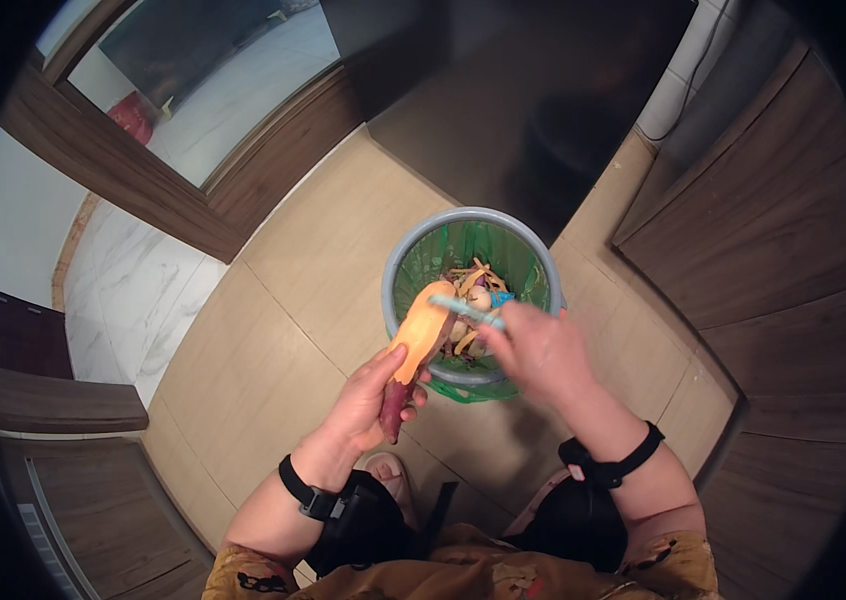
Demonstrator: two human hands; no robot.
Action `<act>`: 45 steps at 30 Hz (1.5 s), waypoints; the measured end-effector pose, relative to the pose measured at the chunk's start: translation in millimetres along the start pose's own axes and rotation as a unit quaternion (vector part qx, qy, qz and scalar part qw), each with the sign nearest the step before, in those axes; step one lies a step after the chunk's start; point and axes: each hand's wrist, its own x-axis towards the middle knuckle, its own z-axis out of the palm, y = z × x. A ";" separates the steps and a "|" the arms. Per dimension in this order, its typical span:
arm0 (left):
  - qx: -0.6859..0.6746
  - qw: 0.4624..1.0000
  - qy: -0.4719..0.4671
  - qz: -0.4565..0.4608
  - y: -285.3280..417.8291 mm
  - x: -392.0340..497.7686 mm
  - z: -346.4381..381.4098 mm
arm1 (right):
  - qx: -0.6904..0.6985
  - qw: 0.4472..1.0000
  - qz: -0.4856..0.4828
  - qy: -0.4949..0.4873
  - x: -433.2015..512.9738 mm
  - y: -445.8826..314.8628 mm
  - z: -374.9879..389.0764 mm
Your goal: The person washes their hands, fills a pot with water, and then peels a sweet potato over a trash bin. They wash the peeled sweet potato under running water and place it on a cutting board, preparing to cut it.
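Note:
My left hand (368, 397) grips a sweet potato (420, 331) by its lower end, tilted over the near rim of a trash bin. Its upper part is peeled to orange flesh, while purple-red skin covers the end in my palm. In my right hand (543, 349), slightly blurred, is a pale blue-green peeler (468, 310), whose head lies at the upper part of the sweet potato. The grey-rimmed bin (390, 281) has a green plastic liner (423, 251). Orange and purple peelings (494, 277) and other scraps lie inside, along with a blue scrap (501, 299).
The bin stands on beige floor tiles (303, 285), before a dark glossy panel (490, 112). Brown wood-grain cabinets (768, 247) rise at the right. A wood-framed glass door (205, 97) is at upper left. My slippered feet (390, 480) are below my hands.

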 end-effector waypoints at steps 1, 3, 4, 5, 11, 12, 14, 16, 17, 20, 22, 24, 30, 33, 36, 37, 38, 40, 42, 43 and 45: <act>-0.001 1.000 0.005 0.000 -0.2 0.1 -0.2 | 0.013 0.999 -0.031 0.007 -3.2 -6.9 4.7; -0.001 1.000 0.007 -0.005 -0.9 -0.9 -0.5 | 0.025 0.997 -0.072 0.029 -5.0 -7.6 12.9; -0.002 1.000 0.003 -0.009 -0.9 -1.7 -0.8 | 0.023 0.995 -0.082 0.044 -2.1 -3.8 17.5; -0.006 1.000 -0.003 -0.017 -1.2 -2.9 -1.2 | 0.025 0.993 -0.099 0.066 1.3 2.4 22.0; 0.053 0.998 -0.035 -0.021 3.5 -10.0 -8.5 | -0.123 0.977 0.107 -0.139 16.6 46.4 17.5; 0.035 0.999 -0.013 -0.030 2.8 -10.2 -9.3 | -0.127 0.966 0.116 -0.192 14.2 45.2 13.1; 0.015 0.999 0.015 -0.027 2.9 -6.3 -10.8 | -0.080 0.986 0.097 -0.112 10.6 33.9 5.1; -0.035 0.999 0.004 -0.032 1.2 -1.6 -11.9 | -0.009 0.996 0.062 -0.063 9.8 17.4 -0.1; -0.062 0.998 -0.021 -0.024 0.3 1.0 -12.3 | 0.040 0.998 0.035 -0.044 5.0 5.8 -0.2; -0.137 0.989 -0.023 -0.058 -1.8 7.1 -11.8 | 0.103 0.993 -0.024 -0.058 -9.5 -28.3 8.0; -0.150 0.986 -0.022 -0.074 -4.1 8.7 -9.4 | 0.119 0.989 -0.047 -0.071 -17.0 -36.4 12.6; -0.157 0.984 -0.009 -0.080 -6.0 8.7 -6.1 | 0.139 0.987 -0.057 -0.059 -20.1 -38.0 18.6; -0.132 0.986 -0.002 -0.098 -6.5 -1.2 -3.1 | -0.003 0.992 0.077 -0.104 13.5 7.3 35.2; -0.055 0.995 -0.016 -0.087 -2.0 -9.0 -8.8 | -0.101 0.964 0.147 -0.195 26.9 35.2 37.9; -0.081 0.993 0.000 -0.082 5.8 -11.3 -15.9 | -0.126 0.953 0.118 -0.248 26.7 42.1 32.5; -0.100 0.993 -0.035 -0.060 7.4 -11.4 -17.1 | -0.134 0.953 0.110 -0.247 26.2 40.6 28.1; -0.106 0.993 -0.032 -0.049 9.4 -9.4 -17.8 | -0.139 0.954 0.103 -0.244 25.6 38.7 21.7; -0.110 0.993 -0.012 -0.032 11.4 -4.4 -17.3 | -0.120 0.967 0.104 -0.197 25.4 31.5 8.1; -0.109 0.994 -0.014 -0.011 9.5 -1.3 -14.8 | -0.070 0.985 0.115 -0.112 22.9 19.0 -1.6; -0.122 0.992 0.000 -0.029 9.6 -0.1 -14.4 | -0.026 0.994 0.077 -0.079 19.6 10.8 -2.5; -0.158 0.985 -0.048 -0.047 8.1 1.8 -12.7 | 0.058 0.998 0.003 -0.011 5.6 -8.4 1.0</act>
